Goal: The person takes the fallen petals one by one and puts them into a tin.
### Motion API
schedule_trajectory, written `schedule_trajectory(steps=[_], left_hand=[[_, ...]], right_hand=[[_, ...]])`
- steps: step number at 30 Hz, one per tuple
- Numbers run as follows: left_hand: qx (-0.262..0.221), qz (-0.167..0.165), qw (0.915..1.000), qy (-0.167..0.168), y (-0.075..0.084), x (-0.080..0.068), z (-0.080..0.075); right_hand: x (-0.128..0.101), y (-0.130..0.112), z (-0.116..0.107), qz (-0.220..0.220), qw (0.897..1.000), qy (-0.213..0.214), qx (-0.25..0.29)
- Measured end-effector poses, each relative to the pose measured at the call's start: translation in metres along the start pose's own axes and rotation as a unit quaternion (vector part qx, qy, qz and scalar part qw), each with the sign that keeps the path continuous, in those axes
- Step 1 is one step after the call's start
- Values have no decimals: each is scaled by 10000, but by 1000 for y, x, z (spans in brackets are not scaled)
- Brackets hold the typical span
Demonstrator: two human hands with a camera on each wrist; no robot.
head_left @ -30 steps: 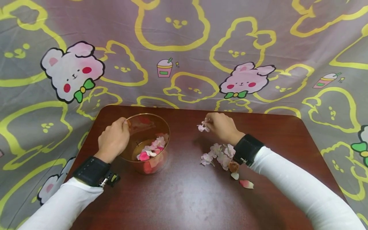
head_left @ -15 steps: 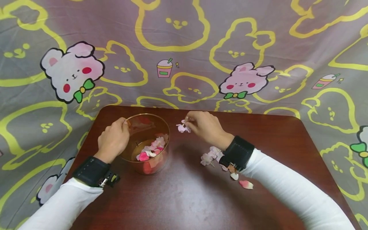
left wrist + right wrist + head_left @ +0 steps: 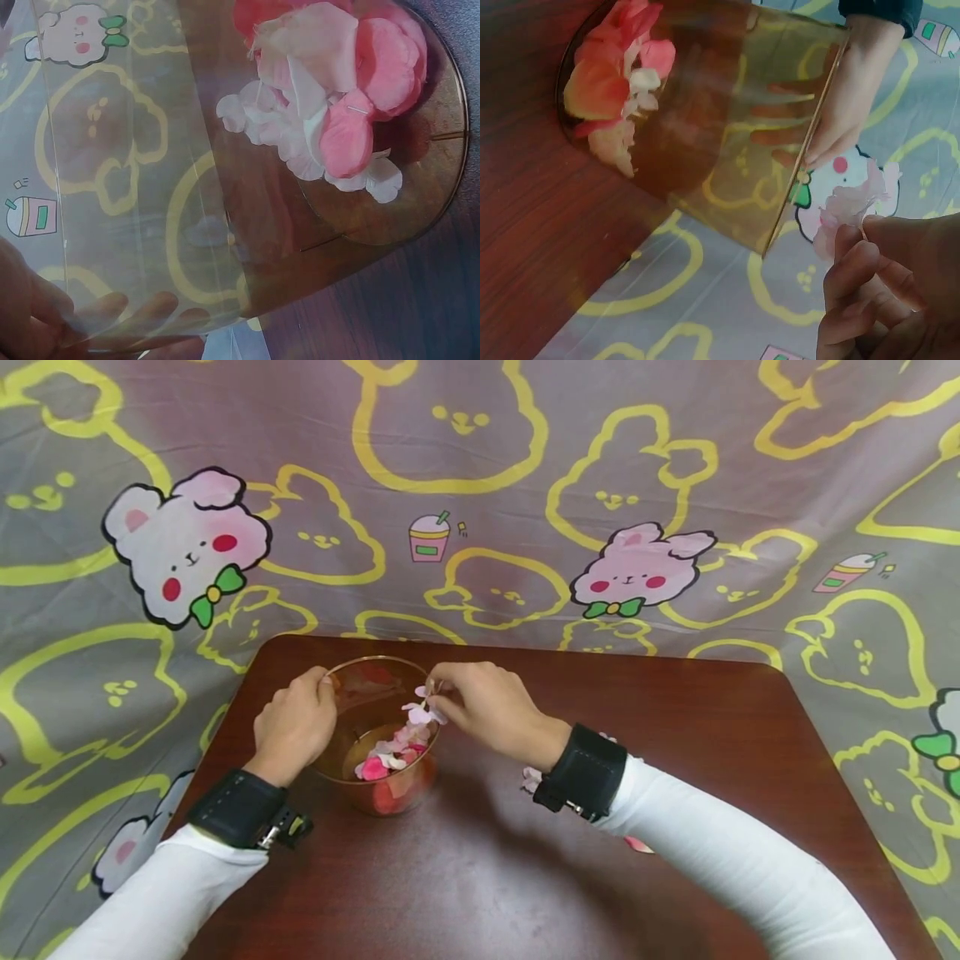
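Note:
An amber see-through plastic bucket (image 3: 375,710) stands on the table at left, several pink, red and white petals and blossoms (image 3: 377,767) lying in its bottom. My left hand (image 3: 296,718) grips its left rim; in the left wrist view the fingers (image 3: 112,309) spread along the outside of the wall. My right hand (image 3: 491,708) pinches a pale pink blossom (image 3: 420,713) by its thin stem between thumb and forefinger. In the head view the blossom overlaps the bucket's right rim. The right wrist view shows the blossom (image 3: 844,206) beside the rim, above the heap inside.
Pale blossoms (image 3: 531,779) lie on the brown table (image 3: 465,893), mostly hidden under my right wrist. A pink-and-white petal (image 3: 637,844) shows below the right sleeve. A cartoon-printed cloth (image 3: 487,468) hangs behind the table and along both sides.
My right hand has carried the pale pink blossom leftward across the table to the bucket's right rim. The left hand and bucket have stayed put.

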State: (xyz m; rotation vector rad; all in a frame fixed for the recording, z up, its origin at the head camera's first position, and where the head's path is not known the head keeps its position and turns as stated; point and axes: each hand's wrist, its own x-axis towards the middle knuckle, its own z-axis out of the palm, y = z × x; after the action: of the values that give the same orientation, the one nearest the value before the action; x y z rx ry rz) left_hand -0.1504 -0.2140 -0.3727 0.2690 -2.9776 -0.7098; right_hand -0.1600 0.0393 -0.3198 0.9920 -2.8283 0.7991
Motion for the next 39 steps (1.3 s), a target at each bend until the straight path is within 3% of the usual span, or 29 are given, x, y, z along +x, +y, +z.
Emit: schedule_trajectory(steps=[10,21,28,39], left_hand=[[-21,13,10000,7,0,-1,0],[-16,5,10000,2,1,0,0],[-17,18,10000,50,0,0,1],[-56,34,10000,5,-1,0,1]], right_hand=[[-2,-6,16,16,9982,-600,-90],[-15,13,1,62,9990,-440,67],[-45,46,-10,314,9988,-363,-59],[-107,99,-11,985,9891,-887,-646]])
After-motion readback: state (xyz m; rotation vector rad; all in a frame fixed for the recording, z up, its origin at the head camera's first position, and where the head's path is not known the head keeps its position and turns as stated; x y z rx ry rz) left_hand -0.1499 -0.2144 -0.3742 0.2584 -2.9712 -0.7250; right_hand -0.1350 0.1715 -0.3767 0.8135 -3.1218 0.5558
